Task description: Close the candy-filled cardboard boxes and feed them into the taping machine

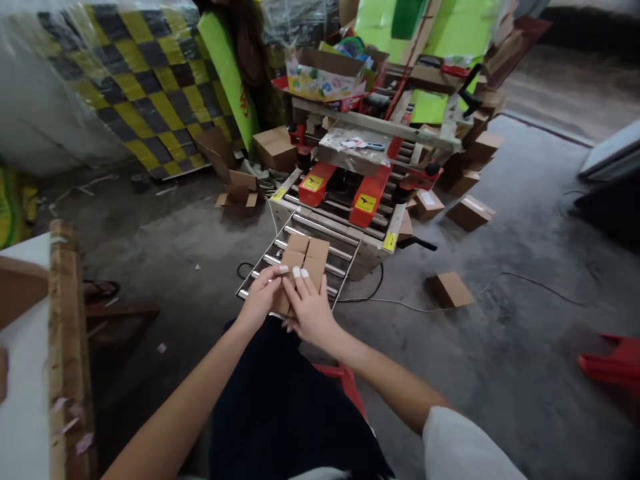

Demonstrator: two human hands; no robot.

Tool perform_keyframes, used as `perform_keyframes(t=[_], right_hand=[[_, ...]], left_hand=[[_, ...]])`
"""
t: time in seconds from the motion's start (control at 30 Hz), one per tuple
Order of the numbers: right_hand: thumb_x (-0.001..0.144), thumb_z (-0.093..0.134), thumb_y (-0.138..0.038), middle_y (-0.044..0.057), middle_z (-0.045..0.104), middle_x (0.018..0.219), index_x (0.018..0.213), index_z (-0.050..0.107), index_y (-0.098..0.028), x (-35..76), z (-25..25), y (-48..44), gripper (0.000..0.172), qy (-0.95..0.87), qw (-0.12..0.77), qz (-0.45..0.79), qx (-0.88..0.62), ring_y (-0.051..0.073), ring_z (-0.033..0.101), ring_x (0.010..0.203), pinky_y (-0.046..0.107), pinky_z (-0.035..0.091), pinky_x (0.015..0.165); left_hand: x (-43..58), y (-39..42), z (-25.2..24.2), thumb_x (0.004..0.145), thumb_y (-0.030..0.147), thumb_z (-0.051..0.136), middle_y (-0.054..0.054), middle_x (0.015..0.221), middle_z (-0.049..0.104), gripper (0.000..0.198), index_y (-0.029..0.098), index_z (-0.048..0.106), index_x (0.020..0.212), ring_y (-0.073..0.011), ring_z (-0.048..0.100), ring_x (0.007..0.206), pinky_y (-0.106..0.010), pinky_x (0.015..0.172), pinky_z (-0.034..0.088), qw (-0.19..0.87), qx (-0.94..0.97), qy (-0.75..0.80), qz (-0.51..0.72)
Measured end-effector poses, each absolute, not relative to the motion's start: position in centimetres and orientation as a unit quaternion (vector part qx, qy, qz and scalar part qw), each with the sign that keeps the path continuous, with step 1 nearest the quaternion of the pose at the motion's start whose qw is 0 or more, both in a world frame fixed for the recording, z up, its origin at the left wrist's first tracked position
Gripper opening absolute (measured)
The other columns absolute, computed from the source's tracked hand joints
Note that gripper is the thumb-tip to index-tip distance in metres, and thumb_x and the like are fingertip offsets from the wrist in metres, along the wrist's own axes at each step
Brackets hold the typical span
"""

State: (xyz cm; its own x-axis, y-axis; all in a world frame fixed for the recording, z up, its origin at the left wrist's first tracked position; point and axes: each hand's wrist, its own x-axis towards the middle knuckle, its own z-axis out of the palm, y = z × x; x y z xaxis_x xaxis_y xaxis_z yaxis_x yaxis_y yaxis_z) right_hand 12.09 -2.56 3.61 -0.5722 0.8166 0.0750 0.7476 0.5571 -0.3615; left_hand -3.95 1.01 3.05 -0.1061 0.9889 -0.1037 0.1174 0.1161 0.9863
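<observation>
A small brown cardboard box (316, 257) with flaps at its top lies on the metal rollers of a short conveyor (323, 230), just in front of my body. At the box's left side my left hand (263, 293) has its fingers bent together on the cardboard edge. My right hand (310, 307) rests over the near part of the box with its fingers spread, white coverings on some fingertips. The near end of the box is partly hidden under both hands.
Beyond the rollers stands a box-sealing machine (367, 193) with red guides. Loose cartons (450, 290) lie on the floor to the right. A wood-edged table (67, 333) is at the left, a red stool (613, 360) at the far right. A cable crosses the floor.
</observation>
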Motion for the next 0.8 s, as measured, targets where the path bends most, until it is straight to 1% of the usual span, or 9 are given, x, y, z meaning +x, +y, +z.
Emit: perform_keyframes(t=[0.1,0.2,0.27,0.3,0.4,0.5,0.63,0.7,0.8], right_hand=[[0.081,0.074,-0.034,0.024,0.025,0.163,0.158,0.032,-0.014,12.9,3.9,2.2,0.089,-0.87,0.107,0.118,-0.467,0.041,0.021,0.152,0.073,0.012,0.118],[0.088,0.059,-0.042,0.031,0.039,0.153,0.15,0.046,-0.004,15.3,4.6,9.9,0.073,-0.837,0.149,0.089,-0.519,0.046,0.032,0.146,0.069,0.018,0.116],[0.091,0.043,-0.061,0.036,0.048,0.142,0.146,0.049,0.003,16.9,4.3,15.8,0.084,-0.815,0.188,0.074,-0.542,0.05,0.038,0.14,0.07,0.023,0.109],[0.087,0.041,-0.072,0.036,0.048,0.142,0.148,0.048,-0.001,17.4,3.8,18.7,0.094,-0.804,0.211,0.075,-0.55,0.053,0.039,0.138,0.075,0.021,0.106],[0.077,0.027,-0.091,0.034,0.034,0.155,0.159,0.031,-0.01,17.9,1.9,23.3,0.115,-0.783,0.303,0.078,-0.537,0.054,0.028,0.144,0.081,0.015,0.098],[0.08,0.029,-0.084,0.029,0.019,0.163,0.161,0.017,-0.013,18.2,-0.5,19.6,0.109,-0.768,0.362,0.061,-0.526,0.046,0.015,0.152,0.077,0.012,0.102],[0.085,0.031,-0.074,0.03,0.045,0.149,0.162,0.019,-0.023,18.1,-5.1,9.4,0.094,-0.81,0.294,0.098,-0.499,0.044,0.039,0.142,0.072,0.026,0.101],[0.086,0.029,-0.071,0.028,0.054,0.141,0.162,0.022,-0.022,18.1,-7.5,5.8,0.091,-0.821,0.245,0.122,-0.501,0.045,0.05,0.134,0.072,0.034,0.098],[0.088,0.03,-0.065,0.022,0.061,0.133,0.156,0.038,-0.022,18.1,-9.5,3.7,0.081,-0.837,0.196,0.144,-0.489,0.044,0.059,0.122,0.072,0.041,0.097]], left_hand=[[-3.1,0.4,3.0,0.086,0.035,0.059,-0.01,0.117,0.069,0.031,0.018,0.064,0.111,-0.0256,0.063,0.114,-0.045,0.107,0.046,0.438,0.412,0.602,0.525],[-1.8,-2.3,3.1,0.094,0.031,0.049,-0.012,0.115,0.07,0.026,0.015,0.063,0.108,-0.026,0.064,0.115,-0.047,0.104,0.046,0.409,0.433,0.608,0.524],[-1.7,-4.6,2.9,0.095,0.031,0.049,-0.012,0.106,0.072,0.024,0.016,0.066,0.103,-0.0233,0.069,0.105,-0.044,0.093,0.051,0.402,0.447,0.618,0.507],[-2.1,-5.8,2.8,0.093,0.032,0.054,-0.013,0.1,0.073,0.02,0.019,0.068,0.098,-0.0222,0.071,0.097,-0.043,0.086,0.054,0.388,0.449,0.63,0.501],[-5.7,-10.1,3.1,0.094,0.035,0.055,-0.014,0.112,0.07,0.019,0.026,0.069,0.105,-0.0238,0.069,0.104,-0.045,0.083,0.059,0.298,0.468,0.667,0.498],[-13.0,-15.1,5.3,0.095,0.037,0.054,-0.016,0.127,0.064,0.028,0.026,0.064,0.119,-0.0272,0.06,0.123,-0.053,0.105,0.05,0.09,0.479,0.742,0.461],[-26.4,-20.0,10.0,0.092,0.04,0.056,-0.02,0.129,0.057,0.04,0.015,0.057,0.123,-0.0337,0.051,0.128,-0.056,0.112,0.04,-0.188,0.371,0.828,0.375],[-32.6,-21.0,12.2,0.092,0.04,0.056,-0.024,0.132,0.054,0.049,0.008,0.052,0.128,-0.0364,0.046,0.131,-0.055,0.114,0.035,-0.248,0.322,0.861,0.305],[-38.7,-21.2,14.7,0.089,0.043,0.059,-0.029,0.134,0.052,0.062,0.0,0.049,0.133,-0.0407,0.042,0.131,-0.053,0.111,0.033,-0.232,0.276,0.918,0.166]])
